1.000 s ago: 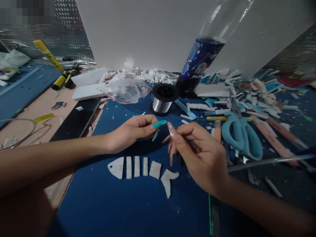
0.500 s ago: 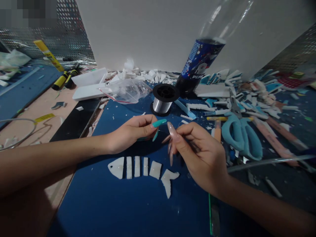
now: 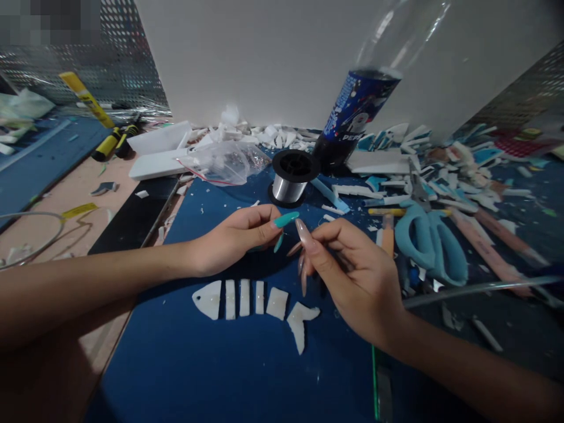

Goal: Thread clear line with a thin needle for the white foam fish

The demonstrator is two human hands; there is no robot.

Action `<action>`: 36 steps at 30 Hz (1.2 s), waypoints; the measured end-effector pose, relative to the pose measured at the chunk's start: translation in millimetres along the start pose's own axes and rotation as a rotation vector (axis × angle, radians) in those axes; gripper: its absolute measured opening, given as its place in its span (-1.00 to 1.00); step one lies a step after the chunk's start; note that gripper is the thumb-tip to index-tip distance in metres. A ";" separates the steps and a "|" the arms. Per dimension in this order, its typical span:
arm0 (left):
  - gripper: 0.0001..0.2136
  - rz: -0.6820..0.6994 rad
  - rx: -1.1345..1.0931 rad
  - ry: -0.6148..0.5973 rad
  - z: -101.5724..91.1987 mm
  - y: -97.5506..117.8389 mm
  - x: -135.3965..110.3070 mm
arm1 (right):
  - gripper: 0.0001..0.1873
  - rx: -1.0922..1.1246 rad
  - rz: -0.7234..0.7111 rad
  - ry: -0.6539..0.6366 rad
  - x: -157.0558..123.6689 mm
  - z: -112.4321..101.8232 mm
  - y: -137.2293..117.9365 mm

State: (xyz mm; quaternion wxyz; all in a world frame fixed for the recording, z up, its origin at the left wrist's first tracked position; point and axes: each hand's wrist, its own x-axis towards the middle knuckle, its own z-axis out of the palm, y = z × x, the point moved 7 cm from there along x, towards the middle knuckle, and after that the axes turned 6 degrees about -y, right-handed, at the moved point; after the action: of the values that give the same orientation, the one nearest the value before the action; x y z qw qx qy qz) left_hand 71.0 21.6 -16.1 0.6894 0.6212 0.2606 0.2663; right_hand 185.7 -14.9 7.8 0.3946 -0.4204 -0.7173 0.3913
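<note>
Left hand (image 3: 240, 238): thumb and forefinger pinched together, tip pointing to 3 o'clock, turquoise nails. Right hand (image 3: 359, 267): thumb drawn in against the forefinger, other fingers loosely curled, long glossy nails aimed at 10 o'clock. Both appear clamped on a fine clear strand (image 3: 285, 234), though it is too thin here to trace. Fingertips nearly meet, held above the blue desk (image 3: 220, 370).

Bearings from the fingertips. At 7 o'clock, a row of white pieces laid out as a fish, small gaps between: pointed head piece (image 3: 209, 299) with a hole near its tip, three narrow strips (image 3: 245, 298), a squarish piece (image 3: 277, 303), then a forked tail piece (image 3: 301, 323) nearest 6 o'clock.

At 12 o'clock, a black spool (image 3: 291, 189) wound with clear line, upright. At 1 o'clock, just beyond it, a bottle (image 3: 359, 108) of dark drink. At 10 to 11 o'clock, a clear plastic bag (image 3: 229, 163). At 3 o'clock, past the right hand, blue-handled scissors (image 3: 416, 238) among offcuts.
</note>
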 end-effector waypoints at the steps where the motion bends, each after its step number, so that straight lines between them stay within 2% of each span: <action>1: -0.81 -0.001 0.011 0.006 0.0 0.0 0.0 | -0.83 0.002 0.001 -0.005 0.0 0.3 0.0; 6: -0.83 0.002 0.058 0.018 0.7 0.1 0.1 | -0.82 -0.012 0.016 0.003 -0.5 -0.4 0.9; 10: -0.84 0.092 0.151 0.012 3.5 6.6 -3.0 | -0.82 -0.018 0.027 0.001 -0.5 -0.6 2.8; 20: -0.87 0.312 0.811 0.165 7.7 25.7 -18.5 | -0.82 0.019 0.056 -0.061 -0.9 3.6 4.3; 25: -0.81 0.488 0.949 0.273 7.0 40.9 -24.8 | -0.80 0.056 0.117 -0.120 0.4 7.0 8.9; 30: -0.77 0.545 0.971 0.398 -0.2 46.6 -29.3 | -0.83 0.109 0.209 -0.115 3.4 9.1 21.6; 36: -0.79 0.599 1.082 0.244 13.3 43.6 -26.2 | -0.74 0.233 0.189 -0.135 5.7 12.8 18.6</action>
State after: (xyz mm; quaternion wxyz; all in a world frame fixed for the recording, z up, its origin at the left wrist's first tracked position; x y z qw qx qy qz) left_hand 59.4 -2.2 29.3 0.1384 0.8933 0.2499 0.3470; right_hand 177.9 -6.3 -12.4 0.3531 -0.4103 -0.6492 0.5344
